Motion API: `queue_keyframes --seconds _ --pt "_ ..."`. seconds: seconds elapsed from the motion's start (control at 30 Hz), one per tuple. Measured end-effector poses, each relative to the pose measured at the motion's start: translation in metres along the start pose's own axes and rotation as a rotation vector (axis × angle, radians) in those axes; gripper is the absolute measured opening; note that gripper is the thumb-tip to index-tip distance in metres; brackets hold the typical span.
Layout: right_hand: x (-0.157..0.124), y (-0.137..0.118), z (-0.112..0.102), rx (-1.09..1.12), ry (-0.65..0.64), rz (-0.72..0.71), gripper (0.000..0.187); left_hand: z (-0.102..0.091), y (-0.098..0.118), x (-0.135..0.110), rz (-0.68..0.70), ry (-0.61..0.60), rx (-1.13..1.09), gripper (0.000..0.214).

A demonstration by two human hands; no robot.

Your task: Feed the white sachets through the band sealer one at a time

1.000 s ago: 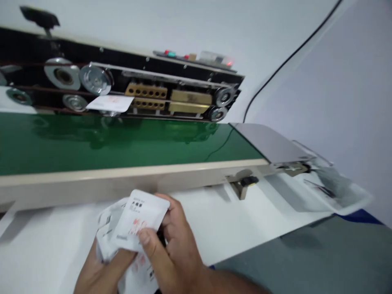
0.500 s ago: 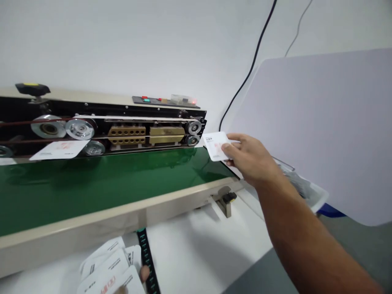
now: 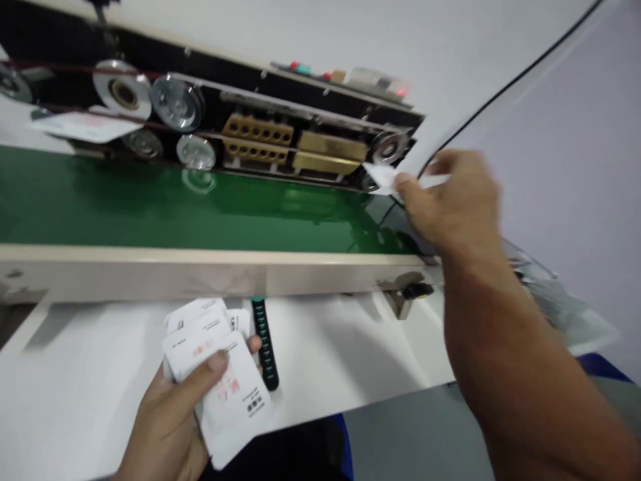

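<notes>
My left hand [image 3: 173, 407] is closed round a fanned stack of white printed sachets [image 3: 235, 394], its thumb pressed on the top one. One white sachet [image 3: 381, 177] is pinched in my right hand [image 3: 453, 200], blurred by motion. Its far edge is at the right end of a band sealing machine [image 3: 330, 153], beside the end rollers; whether it touches them I cannot tell. Another white sachet [image 3: 87, 125] sits flat in the machine's belts at the left, by the metal wheels [image 3: 177, 101]. Below the rollers runs a green conveyor belt [image 3: 240, 214].
A black strap with teal marks [image 3: 265, 344] lies on the white table [image 3: 325, 361] near my left hand. A black-knobbed bracket [image 3: 415, 290] juts from the conveyor's front rail. On the right stands a tray with clear plastic [image 3: 565, 307]. A black cable [image 3: 515, 80] runs along the wall.
My right hand has brought its sachet against or close to the machine's right end, tilting it flatter. The view has shifted, bringing my left hand and its stack further into sight.
</notes>
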State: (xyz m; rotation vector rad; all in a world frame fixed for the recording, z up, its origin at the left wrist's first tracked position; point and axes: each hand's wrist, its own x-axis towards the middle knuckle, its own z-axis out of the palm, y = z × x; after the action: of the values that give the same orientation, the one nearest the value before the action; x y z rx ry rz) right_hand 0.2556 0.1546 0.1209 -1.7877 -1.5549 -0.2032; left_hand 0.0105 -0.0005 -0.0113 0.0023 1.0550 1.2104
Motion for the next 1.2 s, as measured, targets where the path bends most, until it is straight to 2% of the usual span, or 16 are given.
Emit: queue_keyframes --seconds 0.03,0.07,0.1,0.13,0.2,0.27,0.33,0.47,0.6,0.8,0.9,1.03,1.1,1.2 --pt "-0.021 -0.005 -0.001 -0.042 0.098 -0.125 0.04 0.003 0.001 0.0 0.024 -0.004 -0.01 0.076" --pt "-0.046 -0.011 -0.001 -0.015 0.152 -0.246 0.034 0.004 0.002 0.0 0.041 -0.013 -0.024 0.074" --pt "-0.073 -0.016 0.0 0.014 0.15 -0.322 0.023 0.004 0.002 0.001 0.052 -0.024 -0.04 0.071" --pt "-0.101 -0.021 0.003 0.037 0.062 -0.372 0.019 0.004 0.002 0.003 0.063 -0.039 -0.057 0.069" --pt "-0.155 -0.03 0.015 0.217 -0.257 -0.457 0.029 0.001 0.001 0.006 0.09 -0.058 -0.085 0.064" --pt "-0.194 -0.036 0.032 0.377 -0.563 -0.471 0.042 -0.002 -0.001 0.009 0.122 -0.045 -0.091 0.063" --pt "-0.215 -0.039 0.048 0.465 -0.694 -0.414 0.052 -0.005 -0.002 0.012 0.15 -0.039 -0.1 0.064" --pt "-0.22 -0.037 0.06 0.507 -0.752 -0.239 0.056 -0.005 -0.002 0.016 0.127 -0.085 -0.159 0.061" --pt "-0.21 -0.029 0.051 0.589 -0.747 -0.083 0.055 -0.002 0.0 0.012 0.101 -0.038 -0.153 0.062" --pt "-0.191 -0.019 0.031 0.953 -0.685 0.173 0.053 0.002 0.002 0.008 0.119 -0.039 -0.092 0.063" --pt "-0.179 -0.016 0.026 0.989 -0.714 0.184 0.051 0.002 0.003 0.007 0.102 -0.014 -0.085 0.058" --pt "-0.169 -0.023 0.031 0.891 -0.837 0.062 0.046 0.001 0.002 0.007 0.104 -0.076 -0.119 0.067" --pt "-0.172 -0.031 0.039 0.999 -0.802 0.108 0.044 -0.001 0.001 0.007 0.109 -0.095 -0.103 0.072" --pt "-0.19 -0.044 0.055 1.243 -0.635 0.302 0.046 -0.002 -0.001 0.007 0.115 -0.088 -0.101 0.074"
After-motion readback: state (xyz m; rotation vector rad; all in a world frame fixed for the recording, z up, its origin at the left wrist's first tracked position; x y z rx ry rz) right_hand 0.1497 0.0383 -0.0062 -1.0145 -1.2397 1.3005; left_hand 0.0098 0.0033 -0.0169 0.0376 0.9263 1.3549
